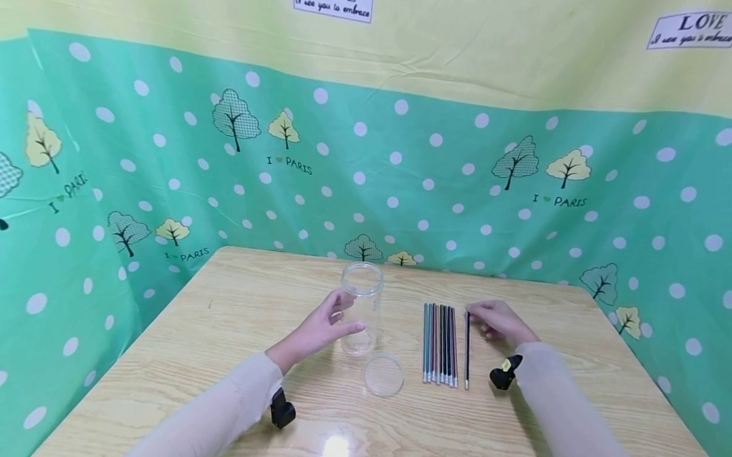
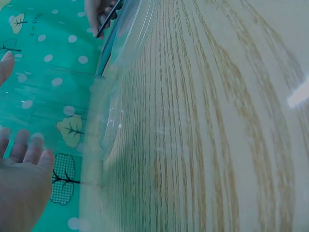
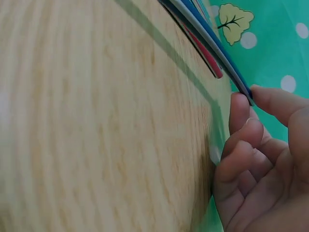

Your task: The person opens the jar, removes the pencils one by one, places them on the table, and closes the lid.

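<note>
A tall clear jar (image 1: 360, 324) stands upright and uncovered on the table, left of the pencils. My left hand (image 1: 325, 322) holds it from the left, thumb on the near side and fingers around the far side; in the left wrist view the fingers (image 2: 29, 145) show through its clear wall. Between thumb and index finger, my right hand (image 1: 499, 321) pinches the far end of a dark pencil (image 1: 467, 355). Its other fingers curl loosely in the right wrist view. To its left lies a row of several pencils (image 1: 441, 344), side by side, with their eraser ends toward me.
A round clear lid (image 1: 385, 375) lies flat in front of the jar. The wooden table (image 1: 252, 298) meets a green and yellow patterned cloth (image 1: 375, 167) at the back and sides. Black wrist cameras (image 1: 282, 410) sit on both sleeves.
</note>
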`<act>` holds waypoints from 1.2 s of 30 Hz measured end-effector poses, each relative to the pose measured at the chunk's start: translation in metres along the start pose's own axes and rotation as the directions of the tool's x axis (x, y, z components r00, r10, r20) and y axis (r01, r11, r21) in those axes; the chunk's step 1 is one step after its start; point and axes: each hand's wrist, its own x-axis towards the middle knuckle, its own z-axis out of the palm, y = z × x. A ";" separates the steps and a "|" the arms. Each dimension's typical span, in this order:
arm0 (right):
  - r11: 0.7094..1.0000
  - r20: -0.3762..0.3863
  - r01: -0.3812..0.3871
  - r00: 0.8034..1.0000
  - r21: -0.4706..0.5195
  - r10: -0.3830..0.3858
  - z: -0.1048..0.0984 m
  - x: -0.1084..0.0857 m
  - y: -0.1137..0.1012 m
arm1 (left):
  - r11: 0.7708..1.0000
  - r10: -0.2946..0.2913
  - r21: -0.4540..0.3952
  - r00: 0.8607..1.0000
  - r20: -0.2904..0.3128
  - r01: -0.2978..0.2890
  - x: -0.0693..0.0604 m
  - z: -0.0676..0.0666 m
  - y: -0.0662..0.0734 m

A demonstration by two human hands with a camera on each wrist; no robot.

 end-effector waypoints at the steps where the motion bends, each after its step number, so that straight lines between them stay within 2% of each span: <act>1: 1.000 -0.001 0.002 1.000 -0.010 -0.002 0.001 0.001 0.000 | 1.000 -0.001 0.002 1.000 -0.001 0.001 0.000 0.000 0.000; 13: 0.994 -0.040 -0.002 0.999 -0.114 -0.003 0.017 0.004 -0.013 | 1.000 -0.007 0.012 1.000 -0.013 0.007 -0.001 -0.001 0.000; 20: 0.988 -0.115 -0.072 0.992 -0.138 0.056 0.022 0.010 -0.010 | 1.000 -0.008 0.003 1.000 -0.003 0.008 -0.001 0.000 0.000; 25: 0.987 -0.129 -0.082 0.990 -0.140 0.064 0.021 0.010 -0.011 | 1.000 -0.001 -0.006 1.000 0.004 0.001 0.000 -0.001 -0.001; 36: 0.986 -0.064 -0.047 0.997 -0.159 0.037 0.018 0.003 -0.017 | 1.000 -0.008 0.011 1.000 0.012 0.008 0.001 -0.001 -0.003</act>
